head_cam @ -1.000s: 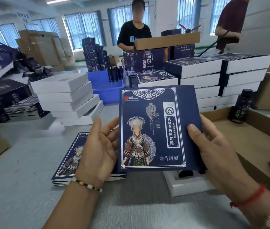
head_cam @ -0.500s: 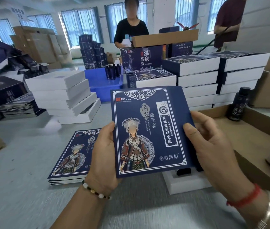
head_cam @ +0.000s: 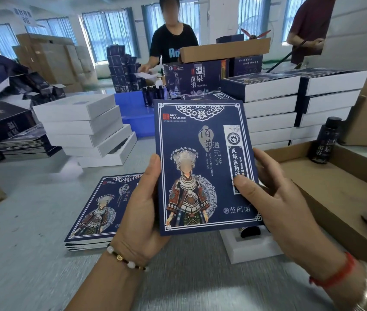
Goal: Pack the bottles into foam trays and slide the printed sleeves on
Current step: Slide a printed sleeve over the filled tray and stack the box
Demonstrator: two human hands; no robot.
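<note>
Since half a second ago the printed sleeve [head_cam: 205, 167] has come nearer the camera and stands more upright, hiding more of the foam tray [head_cam: 252, 250] behind it. The left hand [head_cam: 142, 212] has slid from behind the sleeve's lower left corner up along its left edge. The right hand [head_cam: 276, 198] now lays its thumb on the sleeve's face rather than only gripping the right edge.

Both hands hold the sleeve above the counter [head_cam: 32, 254], each pinching one side edge: left thumb on the front with the fingers behind, right thumb pressed on the white label strip with the fingers curled round the back. The tray lies on the counter just beyond the sleeve's lower right corner, with a dark bottle [head_cam: 248, 232] seated in it; how many more it holds cannot be told, as the sleeve covers it.

A stack of flat sleeves [head_cam: 97, 212] lies on the counter just left of the left hand, and bare counter runs toward the camera. An open cardboard box [head_cam: 326, 182] borders the right side, a lone dark bottle [head_cam: 326, 140] standing at its far edge. White boxes [head_cam: 83, 129] are stacked beyond on the left.

The sleeve reads "PICC" at top left, "Bai Cao Tong Yuan Wellness Set" down the middle, and "苗阿姐" at the bottom.
</note>
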